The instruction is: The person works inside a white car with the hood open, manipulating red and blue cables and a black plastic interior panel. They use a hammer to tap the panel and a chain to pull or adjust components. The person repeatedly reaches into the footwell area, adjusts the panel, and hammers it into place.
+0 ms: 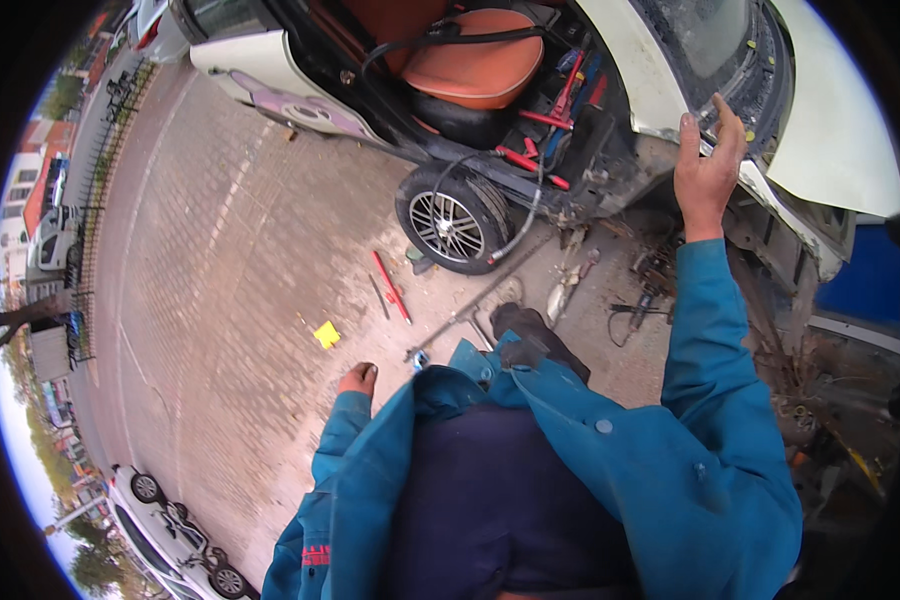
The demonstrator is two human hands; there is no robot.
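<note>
My right hand (708,172) is raised in front of the damaged cream car (642,70), by the lower corner of its windscreen (708,40). Its thumb and fingers are apart, with nothing in them; I cannot tell if the fingertips touch the bodywork. Low at my left side hangs my left hand (358,379), over the paving. Only part of it shows, and its fingers are mostly hidden. A loose wheel (447,222) with a silver rim leans against the car's sill, below the open doorway with its orange seat (475,60).
Red tools (532,160) and a hose lie in the doorway. On the ground are a red bar (391,287), a yellow piece (326,335) and a long metal rod (470,308) near my foot. Exposed front-end parts (652,270) are at the right. A white car (160,530) stands far left.
</note>
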